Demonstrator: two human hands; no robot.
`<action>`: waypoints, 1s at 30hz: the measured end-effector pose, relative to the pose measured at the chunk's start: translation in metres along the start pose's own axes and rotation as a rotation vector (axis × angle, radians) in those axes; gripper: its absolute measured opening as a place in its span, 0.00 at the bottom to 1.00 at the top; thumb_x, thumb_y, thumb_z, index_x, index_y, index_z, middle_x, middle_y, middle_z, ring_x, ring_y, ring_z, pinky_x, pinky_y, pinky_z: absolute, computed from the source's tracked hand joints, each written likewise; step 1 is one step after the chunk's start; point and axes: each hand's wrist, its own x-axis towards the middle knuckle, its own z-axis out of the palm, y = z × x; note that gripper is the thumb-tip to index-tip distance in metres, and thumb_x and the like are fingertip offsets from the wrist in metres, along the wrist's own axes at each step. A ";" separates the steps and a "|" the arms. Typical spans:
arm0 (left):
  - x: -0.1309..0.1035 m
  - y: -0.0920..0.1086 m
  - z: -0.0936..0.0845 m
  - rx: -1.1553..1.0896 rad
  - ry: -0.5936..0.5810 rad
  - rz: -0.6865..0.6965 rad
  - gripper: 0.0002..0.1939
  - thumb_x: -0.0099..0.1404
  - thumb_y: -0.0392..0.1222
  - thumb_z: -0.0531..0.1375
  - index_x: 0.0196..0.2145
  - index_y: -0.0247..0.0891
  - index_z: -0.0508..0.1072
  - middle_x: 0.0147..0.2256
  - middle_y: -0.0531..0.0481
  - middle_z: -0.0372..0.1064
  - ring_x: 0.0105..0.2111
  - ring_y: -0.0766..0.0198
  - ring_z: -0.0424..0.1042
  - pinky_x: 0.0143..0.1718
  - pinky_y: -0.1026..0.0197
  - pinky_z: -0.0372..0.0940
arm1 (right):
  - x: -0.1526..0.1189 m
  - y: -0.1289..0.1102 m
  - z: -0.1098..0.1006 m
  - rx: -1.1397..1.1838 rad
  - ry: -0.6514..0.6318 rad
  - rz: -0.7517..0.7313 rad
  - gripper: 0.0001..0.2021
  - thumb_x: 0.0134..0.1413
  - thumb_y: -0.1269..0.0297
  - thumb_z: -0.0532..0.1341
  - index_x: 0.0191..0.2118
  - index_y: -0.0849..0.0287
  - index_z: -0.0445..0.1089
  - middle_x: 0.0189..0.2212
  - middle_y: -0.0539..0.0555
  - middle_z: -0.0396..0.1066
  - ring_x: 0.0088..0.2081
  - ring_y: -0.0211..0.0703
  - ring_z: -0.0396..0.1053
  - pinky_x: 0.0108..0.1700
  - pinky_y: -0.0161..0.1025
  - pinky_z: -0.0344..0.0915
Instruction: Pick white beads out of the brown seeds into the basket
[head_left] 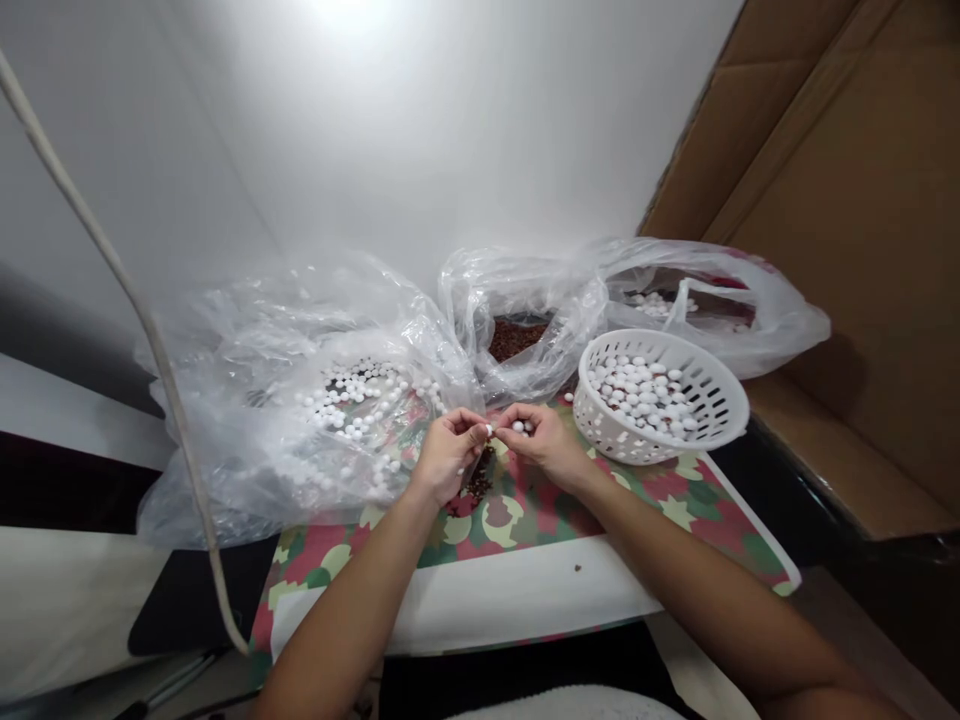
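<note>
My left hand (447, 458) is closed in a pinch, with a small white ball (490, 431) at its fingertips. Close beside it, the fingertips of my right hand (551, 447) are pinched together and meet the ball; whether they hold a small piece is too fine to tell. More small white balls (523, 427) are tucked inside the curled fingers of my right hand. Beneath the hands lies a scatter of small dark brown bits (480, 480). To the right stands a white slotted plastic basket (720, 400) holding many white balls with brown spots among them.
A clear plastic bag (217, 430) with white balls (352, 395) spreads at the left. A second bag (469, 290) holds brown bits (517, 340); a third bag (787, 310) lies behind the basket. A camouflage-patterned tabletop (495, 520), cardboard (847, 200) and hanging cable (150, 330) surround them.
</note>
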 end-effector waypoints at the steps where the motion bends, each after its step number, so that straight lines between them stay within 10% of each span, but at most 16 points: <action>1: 0.000 0.000 0.000 -0.001 0.005 0.011 0.29 0.39 0.50 0.77 0.28 0.28 0.68 0.23 0.46 0.61 0.20 0.72 0.57 0.17 0.75 0.50 | 0.000 0.000 0.000 -0.001 -0.005 0.000 0.16 0.45 0.57 0.64 0.33 0.67 0.64 0.19 0.47 0.55 0.20 0.23 0.50 0.23 0.24 0.48; 11: -0.002 -0.002 0.003 0.037 -0.007 0.047 0.27 0.41 0.49 0.76 0.27 0.28 0.68 0.21 0.46 0.60 0.19 0.71 0.57 0.18 0.74 0.49 | -0.004 0.000 0.000 0.157 -0.100 0.015 0.23 0.46 0.53 0.64 0.46 0.59 0.60 0.27 0.47 0.57 0.21 0.23 0.50 0.21 0.24 0.46; 18: -0.001 0.004 0.003 0.007 0.021 0.093 0.34 0.43 0.59 0.74 0.31 0.35 0.59 0.24 0.49 0.61 0.19 0.69 0.59 0.17 0.74 0.49 | -0.011 -0.027 -0.004 -0.216 -0.049 -0.148 0.18 0.52 0.55 0.58 0.43 0.63 0.72 0.27 0.52 0.63 0.26 0.27 0.54 0.28 0.26 0.51; 24: 0.007 0.028 -0.024 0.170 0.307 0.318 0.31 0.48 0.63 0.68 0.26 0.32 0.62 0.23 0.48 0.60 0.20 0.72 0.57 0.19 0.74 0.51 | -0.034 -0.075 -0.070 -0.877 0.548 -0.278 0.14 0.54 0.63 0.56 0.45 0.61 0.70 0.36 0.55 0.67 0.34 0.33 0.62 0.39 0.31 0.59; 30: 0.020 0.068 -0.081 0.187 0.639 0.367 0.15 0.60 0.51 0.58 0.34 0.36 0.61 0.28 0.50 0.61 0.20 0.70 0.57 0.20 0.72 0.50 | -0.028 -0.061 -0.127 -1.324 0.374 0.079 0.17 0.54 0.68 0.52 0.48 0.62 0.69 0.48 0.58 0.65 0.47 0.48 0.64 0.51 0.43 0.58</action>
